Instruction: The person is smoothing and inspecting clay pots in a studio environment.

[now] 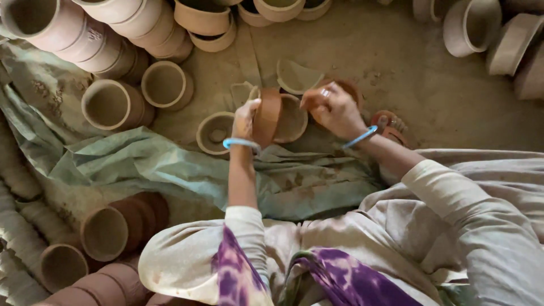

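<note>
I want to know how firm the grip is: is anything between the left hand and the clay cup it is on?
Nothing visible. The left hand rests directly on the rim of the terracotta cup, bare fingers against clay. The right hand is beside it.

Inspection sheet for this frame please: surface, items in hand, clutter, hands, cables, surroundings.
Surface: bare earthen floor, partly covered by a crumpled green sheet.
Items in hand: reddish clay cup held on edge, beside a pale bowl.
Clutter: broken shard; loose cups.
Hands: left hand has its grip on the cup; right hand holds something reddish, unclear what.
Cables: nothing seen.
Surroundings: stacked cups lower left, more rows along the top.
</note>
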